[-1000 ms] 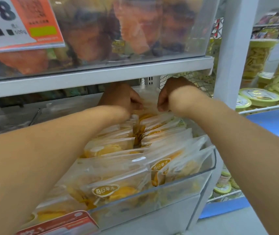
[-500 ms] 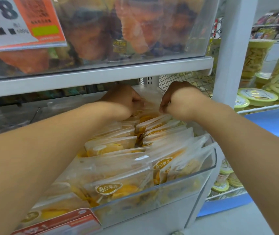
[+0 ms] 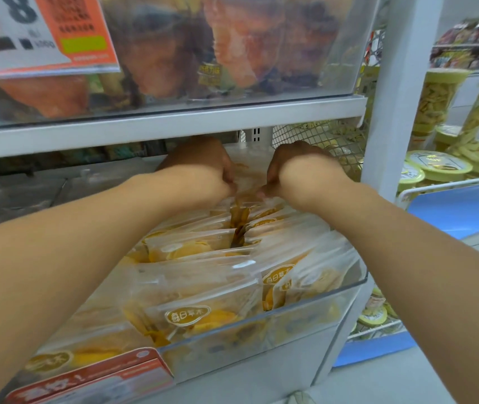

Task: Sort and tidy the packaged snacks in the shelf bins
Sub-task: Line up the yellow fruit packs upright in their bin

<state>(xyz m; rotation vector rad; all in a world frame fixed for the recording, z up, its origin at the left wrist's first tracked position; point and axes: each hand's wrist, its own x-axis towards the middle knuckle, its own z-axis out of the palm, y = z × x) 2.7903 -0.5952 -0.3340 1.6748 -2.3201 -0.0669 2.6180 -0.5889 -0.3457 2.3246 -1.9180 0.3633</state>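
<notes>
Both hands at bin's 12 o'clock: left hand (image 3: pixel 203 170), right hand (image 3: pixel 296 170), fingers clamped on rearmost snack packet (image 3: pixel 250 176). Step: straightening back row. Next: seat packet upright, aligned.

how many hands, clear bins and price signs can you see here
hands: 2, left and right, both at the rearmost snack packet
clear bins: 2, upper and lower
price signs: 2, upper and lower
total: 6
</notes>
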